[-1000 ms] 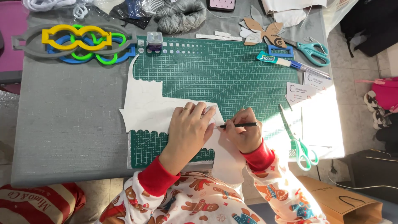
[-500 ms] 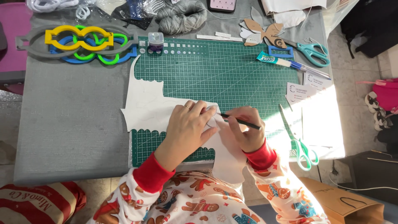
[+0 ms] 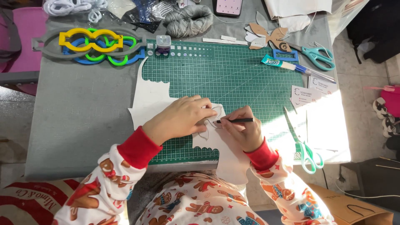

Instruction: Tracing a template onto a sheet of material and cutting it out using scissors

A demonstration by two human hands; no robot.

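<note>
Two hands are seen at the near edge of the grey table (image 3: 79, 121), both over a piece of white fabric (image 3: 152, 100) that lies partly on the green cutting mat (image 3: 233, 79). The left hand (image 3: 181, 118) is pressed flat on the fabric, fingers spread slightly and holding nothing. The right hand (image 3: 243, 129) is closed around a black pen (image 3: 235, 120), pinched between thumb and fingers. The pen's long axis runs roughly parallel to the near edge, and its tip points left, touching the fabric just beside the left fingertips. A thin drawn outline is visible on the fabric there, but most of it is covered by the left hand. The near end of the fabric hangs over the table's edge and is partly hidden by the right sleeve.

Near the right edge, green-handled scissors (image 3: 306, 150) lie in strong sunlight, which washes out the surface around them. Further back, small printed cards (image 3: 306, 93), a glue tube (image 3: 279, 62) and teal scissors (image 3: 318, 56) lie toward the far right corner. Stacked coloured plastic templates (image 3: 96, 43) lie at the far left corner, and grey yarn (image 3: 189, 18) rests at the far edge. A phone (image 3: 228, 6) is cut off by the top of the view.
</note>
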